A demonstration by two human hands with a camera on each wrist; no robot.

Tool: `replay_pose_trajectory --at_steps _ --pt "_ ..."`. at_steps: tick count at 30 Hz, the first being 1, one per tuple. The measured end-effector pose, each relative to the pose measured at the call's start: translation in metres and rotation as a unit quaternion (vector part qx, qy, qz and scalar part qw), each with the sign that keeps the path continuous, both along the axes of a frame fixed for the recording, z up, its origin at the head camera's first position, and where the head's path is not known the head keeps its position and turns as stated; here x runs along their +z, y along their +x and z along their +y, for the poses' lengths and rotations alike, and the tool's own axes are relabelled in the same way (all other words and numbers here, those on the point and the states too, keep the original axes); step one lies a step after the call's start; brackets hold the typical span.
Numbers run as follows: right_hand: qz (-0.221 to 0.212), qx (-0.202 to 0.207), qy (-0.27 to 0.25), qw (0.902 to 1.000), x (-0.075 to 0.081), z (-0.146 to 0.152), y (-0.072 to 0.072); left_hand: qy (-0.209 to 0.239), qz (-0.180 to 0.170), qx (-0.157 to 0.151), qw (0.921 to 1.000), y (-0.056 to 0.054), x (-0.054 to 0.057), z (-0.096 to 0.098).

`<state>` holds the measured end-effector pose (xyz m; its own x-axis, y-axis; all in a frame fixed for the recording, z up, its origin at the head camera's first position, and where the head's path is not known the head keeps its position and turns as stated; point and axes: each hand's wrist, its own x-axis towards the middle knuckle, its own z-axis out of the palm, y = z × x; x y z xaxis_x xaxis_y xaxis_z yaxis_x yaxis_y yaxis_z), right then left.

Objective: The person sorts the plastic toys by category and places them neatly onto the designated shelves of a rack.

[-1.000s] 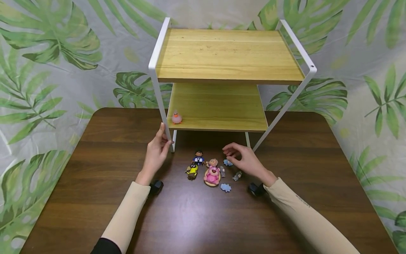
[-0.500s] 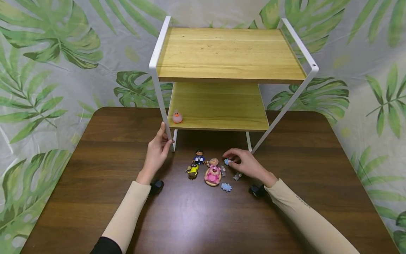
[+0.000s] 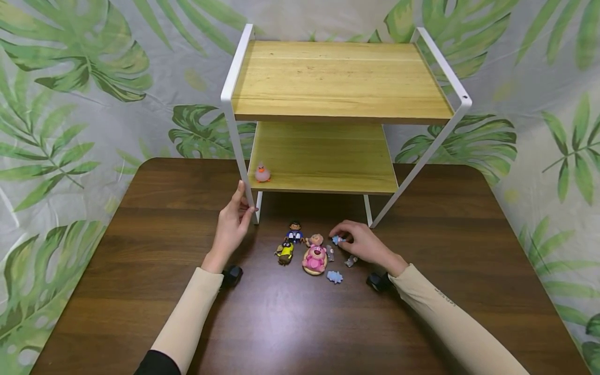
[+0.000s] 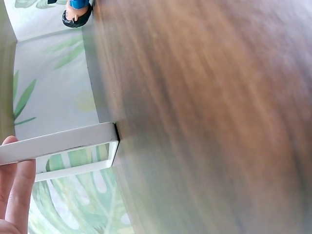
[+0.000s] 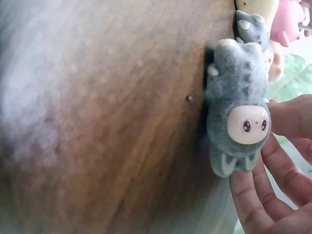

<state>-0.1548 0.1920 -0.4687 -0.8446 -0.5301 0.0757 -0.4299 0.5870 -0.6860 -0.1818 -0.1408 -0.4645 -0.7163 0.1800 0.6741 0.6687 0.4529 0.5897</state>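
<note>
At the left, my left hand [image 3: 230,216] grips the white front leg [image 4: 58,141] of a two-tier shelf, thumb and fingers on either side of it. My right hand [image 3: 363,242] is low over the table, its thumb and curled fingers pinching a small light-blue piece with a jagged edge [image 3: 336,239]. In the right wrist view a grey fuzzy figure with a pale face [image 5: 239,102] lies in front of that hand and hides the blue piece. Beside the hands lie a pink bear figure [image 3: 314,259], a baby-like figure [image 3: 315,239] and another blue piece [image 3: 335,277].
The shelf's wooden lower board [image 3: 323,156] carries a pink duck figure [image 3: 262,173] at its left front corner. On the brown table [image 3: 281,323] are a figure in a blue jacket [image 3: 295,232], a yellow-and-black figure [image 3: 284,253] and a second grey figure [image 3: 330,253].
My right hand has lowered slightly, and its thumb and fingers have closed in on the blue jagged piece. The left hand stays on the shelf leg.
</note>
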Motion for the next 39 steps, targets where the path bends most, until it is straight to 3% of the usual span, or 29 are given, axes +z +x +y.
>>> replay_pose_trajectory --at_steps 8,20,39 --pt "0.016 -0.011 0.012 0.9997 0.000 -0.001 0.001 -0.001 0.008 0.002 1.0000 -0.001 -0.001 0.000" --pt "0.006 -0.030 -0.039 0.9988 0.011 -0.006 0.005 -0.006 0.010 0.007 0.9999 0.000 0.000 0.000" --pt "0.046 0.010 -0.101 0.9938 0.042 -0.021 0.008 0.002 0.008 0.004 1.0000 -0.001 -0.002 0.001"
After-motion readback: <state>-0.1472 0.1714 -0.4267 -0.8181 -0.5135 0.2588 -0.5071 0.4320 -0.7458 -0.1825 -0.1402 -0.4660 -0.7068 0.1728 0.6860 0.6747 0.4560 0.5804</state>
